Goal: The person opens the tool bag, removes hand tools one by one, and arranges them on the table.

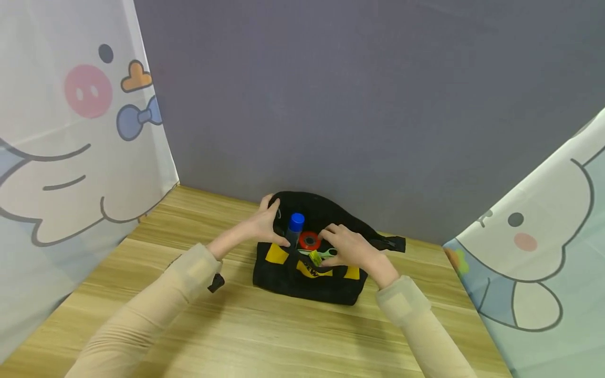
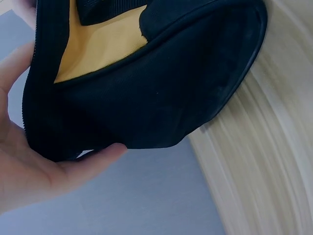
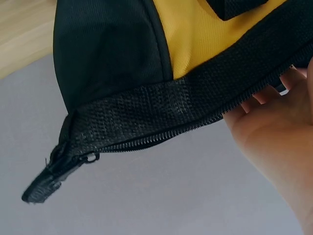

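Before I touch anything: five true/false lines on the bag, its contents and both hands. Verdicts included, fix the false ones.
1. The black bag is open on the wood-grain table. True.
2. The left hand and the right hand are both at the bag's opening. True.
3. A blue-capped bottle and a red round item show inside the bag. True.
4. In the head view, the red round item is left of the bottle. False: it is to the bottle's right.
5. The right hand is nearer the bottle than the left. False: the left hand is nearer.
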Tool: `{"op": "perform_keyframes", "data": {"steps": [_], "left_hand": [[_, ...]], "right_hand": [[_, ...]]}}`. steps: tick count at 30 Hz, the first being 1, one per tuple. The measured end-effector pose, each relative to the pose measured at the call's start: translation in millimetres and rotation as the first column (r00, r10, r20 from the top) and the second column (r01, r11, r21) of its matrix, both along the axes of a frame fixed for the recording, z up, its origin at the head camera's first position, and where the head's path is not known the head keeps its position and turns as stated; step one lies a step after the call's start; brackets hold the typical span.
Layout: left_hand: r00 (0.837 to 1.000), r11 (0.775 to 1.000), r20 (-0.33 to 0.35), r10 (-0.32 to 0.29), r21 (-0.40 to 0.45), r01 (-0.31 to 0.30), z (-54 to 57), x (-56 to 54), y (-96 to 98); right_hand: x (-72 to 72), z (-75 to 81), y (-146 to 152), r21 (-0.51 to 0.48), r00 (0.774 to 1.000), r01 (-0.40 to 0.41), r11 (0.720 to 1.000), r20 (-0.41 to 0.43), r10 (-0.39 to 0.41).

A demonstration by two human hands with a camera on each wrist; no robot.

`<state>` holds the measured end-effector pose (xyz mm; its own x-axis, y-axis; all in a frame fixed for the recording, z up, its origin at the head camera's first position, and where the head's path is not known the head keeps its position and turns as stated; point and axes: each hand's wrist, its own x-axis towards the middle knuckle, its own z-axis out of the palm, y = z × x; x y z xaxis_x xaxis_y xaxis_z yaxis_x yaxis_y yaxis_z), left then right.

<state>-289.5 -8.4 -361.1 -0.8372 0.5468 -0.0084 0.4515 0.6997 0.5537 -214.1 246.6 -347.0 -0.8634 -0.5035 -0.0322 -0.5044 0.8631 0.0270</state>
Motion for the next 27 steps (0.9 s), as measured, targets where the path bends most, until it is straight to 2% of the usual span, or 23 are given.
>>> {"op": "perform_keyframes", "data": {"steps": [5, 11, 19, 23, 27], "left_hand": [[1.000, 1.000, 0.012, 0.017, 0.017, -0.018, -5.5, 1.6, 5.3], [0.999, 0.995, 0.021, 0.044, 0.083, -0.046, -11.0, 6.6, 11.4], [0.986, 0.974, -0.029, 0.167, 0.163, -0.160, -21.1, 11.3, 26.4], [0.978, 0.969, -0.051, 0.202, 0.154, -0.192, -22.8, 11.9, 30.9], [0.982, 0.978, -0.038, 0.184, 0.107, -0.179, -21.8, 12.6, 31.1]], "right_hand": [[3.7, -3.5, -1.3, 0.029, 1.000, -0.007, 1.000, -0.015, 0.007], [7.5, -5.9, -4.6, 0.059, 1.000, -0.011, 0.998, -0.013, 0.012], [10.3, -12.4, -3.9, 0.061, 0.996, -0.055, 0.997, -0.063, 0.059], [9.7, -15.5, -1.9, 0.056, 0.994, -0.072, 0.996, -0.074, 0.076], [7.1, -15.6, -1.7, 0.044, 0.996, -0.063, 0.997, -0.057, 0.065]]}}
